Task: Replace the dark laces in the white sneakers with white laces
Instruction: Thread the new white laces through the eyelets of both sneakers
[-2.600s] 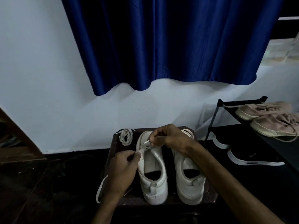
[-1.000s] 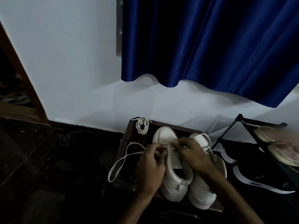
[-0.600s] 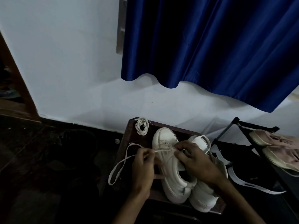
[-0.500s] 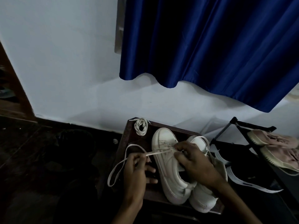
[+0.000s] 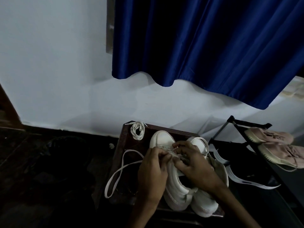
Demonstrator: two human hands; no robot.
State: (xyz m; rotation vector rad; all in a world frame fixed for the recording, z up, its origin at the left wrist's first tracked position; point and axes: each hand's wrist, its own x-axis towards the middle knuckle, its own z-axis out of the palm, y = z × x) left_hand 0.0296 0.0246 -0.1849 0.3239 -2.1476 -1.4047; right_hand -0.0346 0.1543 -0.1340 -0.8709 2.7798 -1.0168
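Dim, underexposed. Wall (image 5: 65, 71) brightest, flat even light. Floor (image 5: 41, 178) below wall near black, detail lost. Sneakers (image 5: 176, 186) below wall grey, soft. Curtain (image 5: 197, 46) folds over wall crushed black. Frame edges bowed.

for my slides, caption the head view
Left hand and right hand work flat white lace into white sneaker on dark wooden stool

The left hand (image 5: 153, 171) and left forearm (image 5: 143, 214) are bare, with skin uncovered down to the bottom edge. The right hand (image 5: 192, 163) and right forearm (image 5: 233, 204) are bare as well. Dim light hides finer detail.
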